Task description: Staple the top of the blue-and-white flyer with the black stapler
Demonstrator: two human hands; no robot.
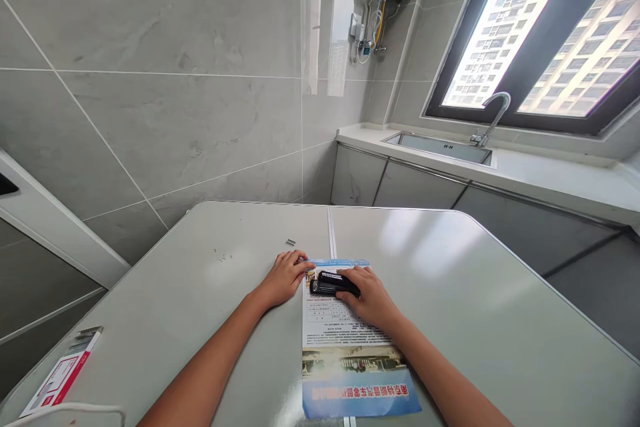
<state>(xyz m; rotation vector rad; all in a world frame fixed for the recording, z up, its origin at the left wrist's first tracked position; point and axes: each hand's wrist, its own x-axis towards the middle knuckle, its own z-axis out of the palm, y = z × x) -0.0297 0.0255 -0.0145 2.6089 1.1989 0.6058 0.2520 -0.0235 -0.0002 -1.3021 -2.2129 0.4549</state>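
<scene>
A black stapler [330,283] lies crosswise on the upper part of a printed leaflet [345,333], its front end pointing left. My right hand [370,297] has its thumb and fingers closed around the stapler's rear end. My left hand [287,277] rests at the leaflet's upper left edge, fingers stretched out, with the fingertips touching the paper beside the stapler. The leaflet lies flat, its text upside down to me, with a blue band at its near end. Just beyond my left hand are small strips of staples [291,242].
The light table [500,320] has a seam down its middle. Several tiny loose bits [223,256] lie left of the staples. A red and white packet [63,373] and a white cable [75,407] sit at the near left. Beyond the table stands a sink counter [545,170].
</scene>
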